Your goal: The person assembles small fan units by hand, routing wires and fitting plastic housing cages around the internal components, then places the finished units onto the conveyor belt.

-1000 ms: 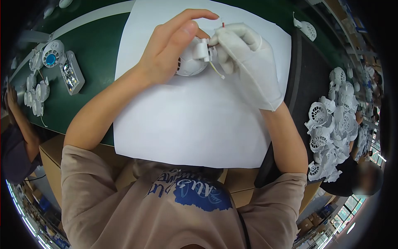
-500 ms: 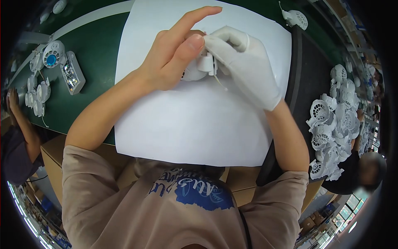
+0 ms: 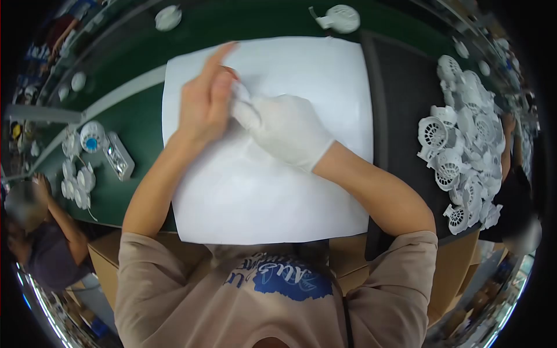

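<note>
"Table (image 3: 35, 164), green, seen from above through a round, curved view. What is at its left end?"

"At the left edge, a co-worker (image 3: 55, 255) in dark clothing, with a forearm by the table. Next, a group of small round white parts (image 3: 75, 182), one trailing a thin wire. At the group's upper right is a white part with a blue centre (image 3: 93, 138), and just right of that, a slanted oblong case (image 3: 119, 156) with a shiny face."

"And the middle?"

"A large white sheet (image 3: 272, 203), with both hands over its upper left area. The bare left hand (image 3: 206, 104) has its index finger stretched out and its thumb close to the curled fingers. The right hand (image 3: 284, 130), in a white glove, is bent inward, its fingers reaching the left. Between their fingertips is a white shape (image 3: 241, 91), mostly hidden and too blurred to name. I cannot tell how firmly either one grips it."

"Beyond the sheet?"

"A round white part with a stem (image 3: 343, 19), past its top edge."

"And to the right?"

"A black mat (image 3: 397, 145), then a heap of white grilles (image 3: 464, 139), overlapping one another. At the far right, another person (image 3: 513, 203) in black."
</note>
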The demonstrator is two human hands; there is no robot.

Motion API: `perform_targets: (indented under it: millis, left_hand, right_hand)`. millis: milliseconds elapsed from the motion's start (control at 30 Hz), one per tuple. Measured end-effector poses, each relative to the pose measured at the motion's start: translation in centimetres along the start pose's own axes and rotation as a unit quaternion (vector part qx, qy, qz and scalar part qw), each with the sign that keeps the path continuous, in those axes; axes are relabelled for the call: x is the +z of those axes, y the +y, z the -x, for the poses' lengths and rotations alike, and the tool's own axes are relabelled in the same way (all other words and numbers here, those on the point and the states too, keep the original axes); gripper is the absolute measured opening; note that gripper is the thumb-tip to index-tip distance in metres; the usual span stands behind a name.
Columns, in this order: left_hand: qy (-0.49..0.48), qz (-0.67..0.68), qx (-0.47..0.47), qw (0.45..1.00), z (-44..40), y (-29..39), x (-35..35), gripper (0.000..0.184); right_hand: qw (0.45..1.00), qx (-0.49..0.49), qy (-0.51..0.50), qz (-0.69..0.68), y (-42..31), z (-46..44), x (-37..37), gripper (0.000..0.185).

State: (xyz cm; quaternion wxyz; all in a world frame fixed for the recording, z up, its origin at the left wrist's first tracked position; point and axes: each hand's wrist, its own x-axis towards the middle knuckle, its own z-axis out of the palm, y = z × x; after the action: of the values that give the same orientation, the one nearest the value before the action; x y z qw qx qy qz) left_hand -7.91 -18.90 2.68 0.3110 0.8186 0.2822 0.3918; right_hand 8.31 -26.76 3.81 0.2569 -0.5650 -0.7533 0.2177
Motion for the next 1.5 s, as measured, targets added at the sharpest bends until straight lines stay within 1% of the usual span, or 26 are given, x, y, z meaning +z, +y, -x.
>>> perform_targets:
  millis: [33, 67, 100, 133, 200, 300, 433, 467, 533, 600, 667, 733, 800, 867, 900, 967, 1000, 1100, 1133, 1200, 1233, 1333, 1367, 1433, 1467, 1500]
  left_hand:
    - [0.055, -0.097, -0.027, 0.993, -1.1, -0.7, -0.7, 0.039]
    - [0.111, -0.190, -0.054, 0.974, -2.2, -1.4, -1.1, 0.037]
    - [0.105, -0.189, -0.042, 0.975, -3.3, -1.9, -1.4, 0.037]
    - [0.133, -0.230, 0.038, 0.963, -4.4, -2.4, -1.7, 0.036]
    - [0.193, -0.304, 0.189, 0.914, -5.6, -2.6, -1.7, 0.035]
    - [0.050, -0.225, 0.083, 0.970, -4.2, -2.7, 1.6, 0.029]
    - [-0.041, -0.184, 0.045, 0.981, -3.1, -3.0, 2.9, 0.025]
    - [-0.038, -0.191, 0.044, 0.980, -3.4, -3.2, 2.2, 0.025]
    - [0.042, -0.237, 0.132, 0.961, -5.0, -4.4, -0.1, 0.020]
    - [0.159, -0.220, 0.066, 0.960, -8.4, -7.0, -4.9, 0.021]
    - [0.276, -0.256, -0.049, 0.925, -11.6, -11.2, -10.8, 0.028]
    - [0.338, -0.356, -0.131, 0.861, -13.0, -17.2, -16.0, 0.036]
    - [0.268, -0.499, -0.214, 0.796, -12.7, -24.1, -20.4, 0.051]
    - [0.140, -0.318, -0.366, 0.863, -12.2, -26.6, -21.8, 0.061]
    - [0.148, -0.314, -0.357, 0.867, -12.6, -26.4, -21.6, 0.061]
    - [0.099, -0.276, -0.310, 0.905, -12.0, -25.4, -21.4, 0.063]
    - [0.100, -0.278, -0.308, 0.905, -11.9, -24.3, -21.4, 0.063]
    - [0.269, -0.230, -0.205, 0.913, -12.5, -20.8, -21.0, 0.059]
    - [0.266, -0.231, -0.210, 0.912, -12.4, -18.5, -20.3, 0.059]
    - [0.266, -0.099, -0.183, 0.941, -12.9, -12.4, -18.3, 0.051]
    - [0.264, -0.101, -0.190, 0.940, -12.4, -9.5, -16.6, 0.051]
    - [0.102, -0.059, -0.119, 0.986, -9.0, -4.0, -10.7, 0.041]
    - [0.061, -0.028, -0.100, 0.993, -7.7, -3.3, -8.6, 0.040]
    - [0.025, 0.065, -0.061, 0.996, -4.7, -1.4, -3.9, 0.037]
    - [0.022, 0.072, -0.067, 0.995, -3.3, -0.5, -2.6, 0.037]
    - [-0.022, 0.062, -0.073, 0.995, -2.0, 0.5, -1.6, 0.034]
  right_hand:
    - [1.000, 0.002, 0.016, 0.003, 0.1, -0.2, 0.0, 0.034]
    - [1.000, -0.006, -0.010, 0.014, 0.4, -0.3, 0.1, 0.034]
    - [0.999, -0.015, -0.036, 0.024, 0.7, -0.5, 0.2, 0.035]
    - [0.997, -0.023, -0.063, 0.034, 1.1, -0.5, 0.1, 0.035]
    - [0.998, -0.021, -0.054, 0.027, 1.7, -0.2, 0.0, 0.035]
    - [0.996, -0.059, -0.064, 0.013, 1.7, -0.9, 0.3, 0.034]
    - [0.997, -0.070, -0.033, 0.002, 2.1, -0.9, 0.4, 0.035]
    - [0.997, -0.061, -0.045, -0.001, 2.1, -0.9, 0.4, 0.035]
    - [0.997, -0.039, -0.069, -0.006, 2.0, -1.0, 0.4, 0.036]
    - [0.996, -0.034, -0.078, -0.006, 1.6, -1.5, -0.2, 0.036]
    - [0.995, -0.016, -0.100, -0.006, 1.1, -1.4, -0.7, 0.036]
    - [0.996, -0.021, -0.087, -0.005, 1.4, -1.4, -0.4, 0.036]
    - [0.998, -0.034, -0.060, -0.012, 1.7, -1.7, 0.2, 0.037]
    - [0.998, -0.039, -0.050, -0.005, 1.9, -1.6, 0.7, 0.037]
    - [0.998, -0.041, -0.048, -0.003, 2.1, -1.6, 0.7, 0.037]
    - [0.998, -0.046, -0.045, 0.001, 2.1, -2.0, 0.0, 0.038]
    - [0.998, -0.039, -0.056, -0.008, 2.0, -2.0, -0.2, 0.038]
    - [0.996, -0.015, -0.078, -0.036, 1.8, -1.7, -0.4, 0.038]
    - [0.996, -0.020, -0.070, -0.042, 2.0, -1.7, -0.4, 0.037]
    - [0.996, -0.029, -0.057, -0.056, 2.2, -1.9, -0.3, 0.035]
    - [0.996, -0.028, -0.062, -0.060, 2.1, -1.8, -0.4, 0.035]
    - [0.972, 0.045, 0.052, -0.226, 1.8, -1.9, -0.9, 0.032]
    - [0.972, 0.048, 0.048, -0.223, 2.1, -2.2, -1.0, 0.032]
    - [0.912, 0.062, 0.169, -0.369, 2.7, -2.6, -1.1, 0.030]
    - [0.912, 0.071, 0.167, -0.367, 3.0, -2.6, -1.1, 0.030]
    - [0.906, 0.073, 0.169, -0.380, 2.9, -2.7, -1.5, 0.031]
